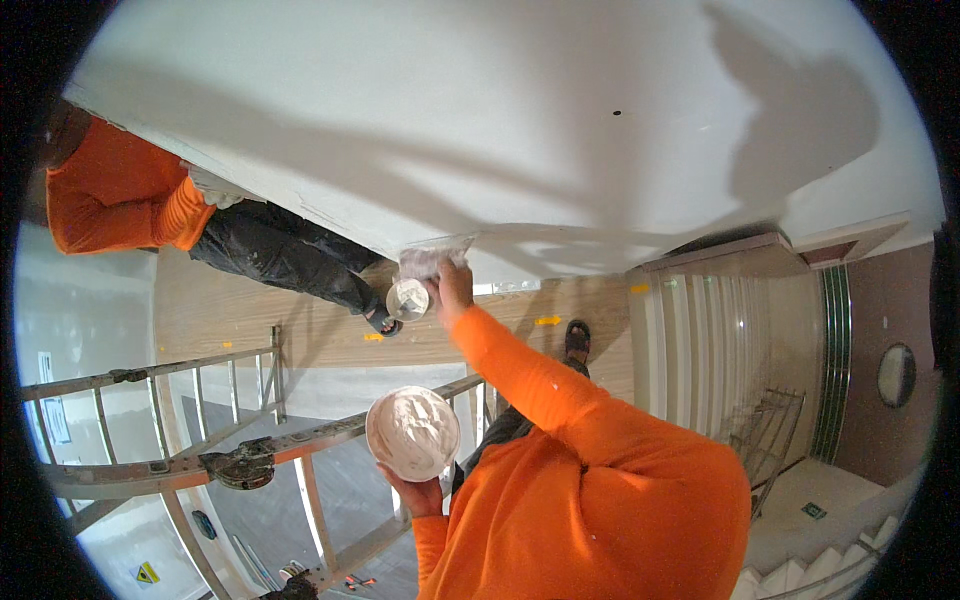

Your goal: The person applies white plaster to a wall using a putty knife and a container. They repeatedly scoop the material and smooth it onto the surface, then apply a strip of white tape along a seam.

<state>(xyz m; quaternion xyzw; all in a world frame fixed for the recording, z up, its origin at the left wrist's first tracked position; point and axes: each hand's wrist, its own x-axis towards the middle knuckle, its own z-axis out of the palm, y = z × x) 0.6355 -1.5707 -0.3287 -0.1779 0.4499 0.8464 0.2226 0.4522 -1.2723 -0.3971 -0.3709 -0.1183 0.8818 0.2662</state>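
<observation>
My left hand (415, 492) is closed under a round white bowl (412, 433), whose inside is smeared with whitish putty. Reaching up and forward, my right hand (455, 290) grips a broad, putty-coated putty knife (428, 260). Its blade lies at the lower edge of the white wall panel (560, 130); the handle is hidden by my fingers. Just left of that hand shows a small round white container (409, 300) with pale stuff in it. Whether it stands on the floor or is closer, I cannot tell.
A metal ladder (310, 505) stands at the lower left. Another person in an orange top (120, 190) and dark trousers (285, 250) is at the left, close to the panel edge. Yellow marks (547, 321) lie on the wood floor (240, 310). Stairs (690, 340) are at right.
</observation>
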